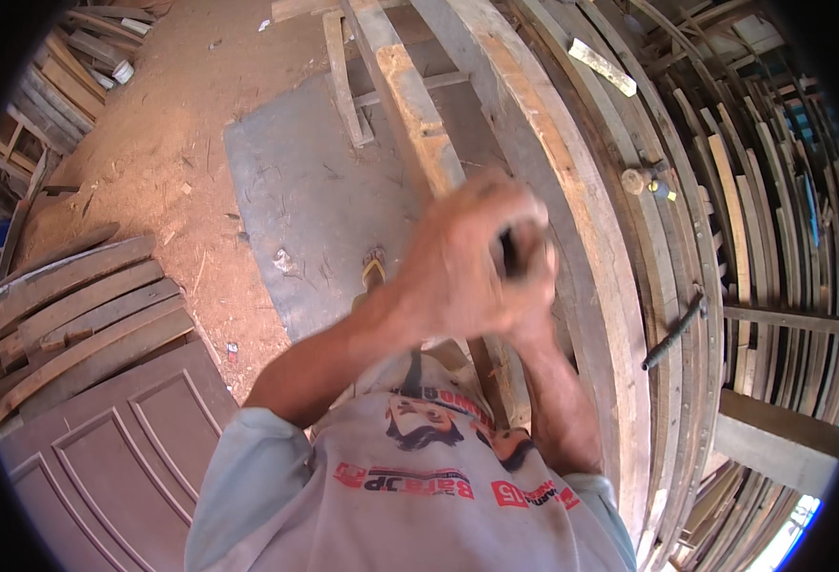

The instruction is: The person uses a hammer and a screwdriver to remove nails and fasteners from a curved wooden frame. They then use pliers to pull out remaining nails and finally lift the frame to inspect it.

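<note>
Both my hands are raised in front of my chest, close together and blurred by motion. My left hand (453, 262) has its fingers curled in and meets my right hand (531, 286), which is also closed. A dark gap shows between the curled fingers. What they hold, if anything, I cannot make out. Beneath the hands runs a long, narrow wooden beam (405, 91), partly hidden by them. A wider, pale timber (558, 153) lies just to the right.
More planks lie at right, bearing a pale wood scrap (603, 67), a round wooden knob (633, 181) and a dark rod (674, 332). Stacked timber (753, 210) stands beyond. At left are curved boards (95, 296) and a panelled door (124, 458). A grey sheet (276, 200) covers the ground.
</note>
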Demonstrator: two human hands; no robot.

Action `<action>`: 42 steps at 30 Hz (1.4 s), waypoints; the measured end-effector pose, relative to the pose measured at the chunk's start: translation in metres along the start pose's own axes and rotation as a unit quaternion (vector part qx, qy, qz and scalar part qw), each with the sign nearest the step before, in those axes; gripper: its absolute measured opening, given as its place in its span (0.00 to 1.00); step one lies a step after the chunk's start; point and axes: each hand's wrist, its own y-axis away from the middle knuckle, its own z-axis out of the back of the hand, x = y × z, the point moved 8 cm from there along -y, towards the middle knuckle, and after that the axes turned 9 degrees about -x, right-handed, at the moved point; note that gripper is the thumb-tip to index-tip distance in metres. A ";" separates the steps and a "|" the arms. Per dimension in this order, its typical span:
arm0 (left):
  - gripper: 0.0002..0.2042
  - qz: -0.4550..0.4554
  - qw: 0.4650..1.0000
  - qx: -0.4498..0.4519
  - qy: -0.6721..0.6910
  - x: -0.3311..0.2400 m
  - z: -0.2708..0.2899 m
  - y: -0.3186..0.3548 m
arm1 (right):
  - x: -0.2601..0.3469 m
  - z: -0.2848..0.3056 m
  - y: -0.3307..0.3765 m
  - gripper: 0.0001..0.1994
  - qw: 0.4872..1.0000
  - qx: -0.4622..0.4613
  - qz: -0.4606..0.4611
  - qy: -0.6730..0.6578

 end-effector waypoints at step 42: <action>0.25 0.110 0.957 0.256 0.077 0.040 -0.069 -0.025 | -0.003 0.063 0.001 0.31 0.961 -0.151 -0.153 -0.173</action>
